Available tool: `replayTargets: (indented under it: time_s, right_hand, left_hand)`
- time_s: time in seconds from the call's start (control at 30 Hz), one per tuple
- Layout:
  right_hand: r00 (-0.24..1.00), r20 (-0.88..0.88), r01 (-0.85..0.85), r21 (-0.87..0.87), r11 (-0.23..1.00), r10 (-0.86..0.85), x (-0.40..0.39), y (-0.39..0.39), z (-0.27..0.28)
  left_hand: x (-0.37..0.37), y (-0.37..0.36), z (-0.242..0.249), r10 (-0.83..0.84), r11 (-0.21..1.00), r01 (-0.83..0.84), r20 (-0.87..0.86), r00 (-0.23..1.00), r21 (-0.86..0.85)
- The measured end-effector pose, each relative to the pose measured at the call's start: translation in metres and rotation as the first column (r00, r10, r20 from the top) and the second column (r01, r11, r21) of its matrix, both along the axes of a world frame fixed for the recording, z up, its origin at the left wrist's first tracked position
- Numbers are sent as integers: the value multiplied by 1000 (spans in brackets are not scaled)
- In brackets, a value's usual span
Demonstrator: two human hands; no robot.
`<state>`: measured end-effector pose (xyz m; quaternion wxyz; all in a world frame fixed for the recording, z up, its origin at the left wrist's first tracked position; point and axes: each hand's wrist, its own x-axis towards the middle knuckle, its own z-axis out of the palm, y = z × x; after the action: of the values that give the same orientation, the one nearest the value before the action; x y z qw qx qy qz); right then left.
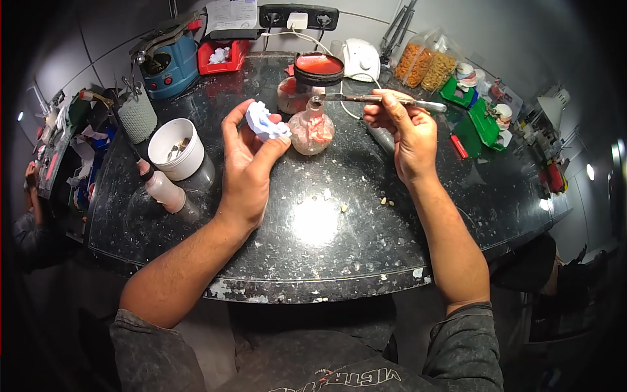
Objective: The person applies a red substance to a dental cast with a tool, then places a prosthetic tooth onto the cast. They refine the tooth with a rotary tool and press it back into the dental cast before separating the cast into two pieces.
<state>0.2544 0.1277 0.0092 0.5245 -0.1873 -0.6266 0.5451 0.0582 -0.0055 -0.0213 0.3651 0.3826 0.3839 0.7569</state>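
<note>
- We hold the pale moulded piece (pixel 261 122) in the left hand (pixel 247 183), thumb and fingers partly curled around its edges. A loose pinch could let it slip onto the surface (pixel 366 242) and chip.
- The piece and thumb tip sit just beside the glass burner (pixel 307 140); we cannot tell whether they touch it. A sideways nudge at this spacing could tip the burner and spill its contents.
- We hold the metal tool (pixel 356 98) in the right hand (pixel 411 140), fingers closed on the handle, tip at the burner's neck. We cannot confirm a flame. If one is lit, prolonged heating could overheat the tip and scorch whatever it meets.
- The round dish (pixel 320 64) with red material stands just behind the burner. Lifting the tool carelessly could knock its rim.
- The dropper bottle (pixel 166 191) leans near the left forearm. A wide elbow swing could topple it; if its liquid is flammable, a spill would add a fire hazard.
</note>
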Motion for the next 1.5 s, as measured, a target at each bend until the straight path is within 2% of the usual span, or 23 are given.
replayTargets:
  time_s: [0.03, 0.1, 0.17, 0.43, 0.5, 0.57, 0.83, 1.03, 1.17, 1.3, 1.37, 1.5]
  right_hand:
    - [1000, 6, 3, 0, 1000, -3, 0, 0, 0]
    - [1000, 5, 5, 2, 1000, -5, 0, 1, 0]
    - [1000, 5, 8, 4, 1000, -8, 1, 1, 0]
    - [998, -66, 3, 81, 997, 2, -1, -2, 6]
    - [999, -48, -19, 96, 995, 24, 1, 1, 4]
    - [999, -11, 36, 115, 993, -35, 1, 1, 3]
    - [998, -59, 31, 84, 996, -26, 8, 5, 5]
    - [995, -102, 28, 144, 989, -13, 15, 16, 3]
    - [986, -161, 69, 92, 993, -54, 10, 16, 11]
    - [983, -147, 133, 127, 983, -114, -1, 25, 28]
    - [995, -23, 103, 177, 979, -101, -7, 31, 35]
    - [989, 111, 61, 281, 958, -96, -14, 32, 38]
  left_hand:
    - [0, 0, -2, 2, 999, 1, -92, 996, 42]
    - [1, -1, -1, -18, 998, 24, -89, 996, 66]
    - [2, -2, 1, 0, 998, 11, -164, 986, 69]
    - [7, -4, 5, -36, 997, 46, -152, 988, 63]
    - [7, -3, 4, -43, 997, 52, -151, 988, 61]
    - [7, -2, 2, -66, 996, 72, -125, 990, 47]
    - [4, 0, 0, -79, 997, 82, -143, 987, 14]
    - [5, 1, 0, -91, 996, 92, -102, 991, 6]
    - [3, 2, -3, -101, 995, 102, -83, 991, -2]
    - [2, 3, -3, -99, 995, 98, -87, 991, -9]
    - [2, 3, -3, -113, 994, 113, -44, 993, -12]
    - [1, 4, -6, -115, 993, 114, -29, 993, -9]
